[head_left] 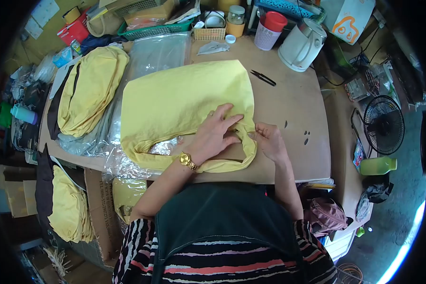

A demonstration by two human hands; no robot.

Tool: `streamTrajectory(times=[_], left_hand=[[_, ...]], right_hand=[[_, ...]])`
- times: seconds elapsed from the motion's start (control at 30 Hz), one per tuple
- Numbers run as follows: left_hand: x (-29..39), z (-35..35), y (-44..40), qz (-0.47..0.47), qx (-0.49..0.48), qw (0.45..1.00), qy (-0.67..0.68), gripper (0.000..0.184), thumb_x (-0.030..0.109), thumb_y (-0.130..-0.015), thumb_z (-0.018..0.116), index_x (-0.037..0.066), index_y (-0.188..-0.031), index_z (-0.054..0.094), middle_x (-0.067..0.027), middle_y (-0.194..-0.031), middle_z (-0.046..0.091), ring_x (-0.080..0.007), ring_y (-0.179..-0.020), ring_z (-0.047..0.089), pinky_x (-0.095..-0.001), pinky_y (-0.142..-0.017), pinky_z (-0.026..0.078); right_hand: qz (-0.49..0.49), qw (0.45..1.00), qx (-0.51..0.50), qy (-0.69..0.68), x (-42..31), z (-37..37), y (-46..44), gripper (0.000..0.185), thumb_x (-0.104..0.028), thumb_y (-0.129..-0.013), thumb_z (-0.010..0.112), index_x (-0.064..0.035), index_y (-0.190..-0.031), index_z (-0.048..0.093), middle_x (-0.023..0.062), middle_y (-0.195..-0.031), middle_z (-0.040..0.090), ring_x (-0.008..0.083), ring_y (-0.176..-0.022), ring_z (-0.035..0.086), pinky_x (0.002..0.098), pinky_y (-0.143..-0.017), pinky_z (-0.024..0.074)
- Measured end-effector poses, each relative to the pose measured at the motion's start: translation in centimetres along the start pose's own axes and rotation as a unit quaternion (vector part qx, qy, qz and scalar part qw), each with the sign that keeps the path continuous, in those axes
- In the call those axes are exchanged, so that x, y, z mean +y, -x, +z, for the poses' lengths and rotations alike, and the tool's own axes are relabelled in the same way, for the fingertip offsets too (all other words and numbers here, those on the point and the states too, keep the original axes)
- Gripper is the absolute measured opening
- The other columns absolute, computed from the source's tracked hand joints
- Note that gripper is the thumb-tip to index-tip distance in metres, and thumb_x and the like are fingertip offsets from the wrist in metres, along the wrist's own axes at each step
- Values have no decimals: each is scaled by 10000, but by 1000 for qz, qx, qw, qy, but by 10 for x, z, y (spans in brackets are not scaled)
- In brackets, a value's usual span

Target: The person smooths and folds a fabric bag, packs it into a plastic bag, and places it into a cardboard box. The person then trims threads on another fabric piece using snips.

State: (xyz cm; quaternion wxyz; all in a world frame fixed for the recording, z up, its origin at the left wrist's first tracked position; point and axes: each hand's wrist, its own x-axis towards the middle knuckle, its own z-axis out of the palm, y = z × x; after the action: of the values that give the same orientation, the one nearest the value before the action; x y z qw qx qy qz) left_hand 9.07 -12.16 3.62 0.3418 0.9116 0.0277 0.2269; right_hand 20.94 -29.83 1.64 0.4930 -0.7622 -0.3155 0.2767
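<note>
The yellow fabric bag (184,97) lies flat on the work surface (298,99), its body away from the person and its strap looping back toward the near edge, which brings the joint between strap and body within easy reach of both hands. The left hand (214,134) is spread, palm down, over the bag beside the strap opening, fingers apart; this looks meant to hold the cloth steady. The right hand (269,139) is closed in a pinch at the bag's right edge, thumb and fingertips together on the cloth where the strap begins. It may be gripping a loose thread or a bit of the seam, but the fingertips hide too much to say which.

The black thread snips (263,78) rest just beyond the bag on the right, near enough to pick up without leaning. A stack of yellow bags (93,90) sits on the left, beside clear plastic sleeves (158,54), apparently kept apart from the bag being handled. The electric kettle (303,45) and the lidded pink cup (268,32) stand along the far side, which seems to leave the handling area free of them.
</note>
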Motion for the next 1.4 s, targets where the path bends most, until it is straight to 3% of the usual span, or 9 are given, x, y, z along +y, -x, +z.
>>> streamTrajectory(times=[0.23,0.63,0.73,0.83,0.97,1.03,1.1,1.23,1.4], left_hand=[[-21,-15,-14,63,-127,987,74,118,155,-845,660,39,-865,670,-50,-967,601,-244,-911,546,-359,-856,426],[-4,-29,-12,59,-122,990,45,174,204,-917,573,43,-862,609,-62,-918,527,-264,-872,479,-376,-810,384],[-3,-29,-9,33,-118,992,22,128,184,-881,621,59,-863,603,-64,-999,529,-276,-902,476,-412,-818,373],[15,-37,1,-1,-8,999,-50,109,141,-812,682,83,-857,602,-86,-1163,515,-331,-1088,482,-456,-918,361],[16,-77,49,-100,30,950,-293,137,86,-731,705,119,-846,640,-150,-1423,366,-432,-1361,283,-552,-1075,268],[-6,-92,80,-165,16,926,-339,139,75,-728,702,121,-846,646,-167,-1487,309,-450,-1416,195,-570,-1110,234],[-35,-103,115,-202,67,927,-309,164,61,-702,716,120,-847,666,-207,-1528,245,-482,-1407,192,-550,-1089,293],[-30,-113,129,-329,9,933,-144,152,29,-720,679,83,-863,674,-262,-1374,473,-394,-1090,603,-418,-876,516],[-33,-117,125,-320,44,946,-34,308,64,-722,698,39,-1028,669,-205,-1243,578,-340,-972,649,-385,-815,535]], right_hand=[[43,935,-83,-343,9,0,7,192,-108,-977,510,35,-1041,621,5,-829,643,42,-708,565,210,-635,458],[95,850,-124,-503,10,11,11,312,-182,-985,524,55,-1180,583,76,-1011,679,102,-855,645,241,-775,517],[-46,947,-79,-307,-6,8,24,319,-202,-980,537,60,-1150,601,66,-985,671,72,-824,614,219,-714,491],[14,997,-17,-77,-33,4,26,317,-207,-973,537,68,-1108,622,51,-928,663,51,-820,575,209,-706,458],[34,989,55,-131,-21,-12,20,290,-186,-966,529,55,-1085,639,31,-892,666,52,-827,561,215,-737,441],[-28,979,169,-115,-4,-13,18,257,-215,-968,548,12,-1016,660,-46,-718,568,22,-616,450,207,-528,353],[-14,977,186,-105,0,-14,18,248,-209,-970,545,5,-1013,661,-53,-709,550,21,-610,431,213,-523,331],[-46,974,210,-77,8,-6,8,236,-194,-974,533,-3,-1004,667,-63,-686,512,26,-608,394,227,-521,294],[-31,965,185,-184,-8,-14,3,261,-203,-982,530,13,-1073,645,-5,-831,630,42,-726,528,215,-625,404]])
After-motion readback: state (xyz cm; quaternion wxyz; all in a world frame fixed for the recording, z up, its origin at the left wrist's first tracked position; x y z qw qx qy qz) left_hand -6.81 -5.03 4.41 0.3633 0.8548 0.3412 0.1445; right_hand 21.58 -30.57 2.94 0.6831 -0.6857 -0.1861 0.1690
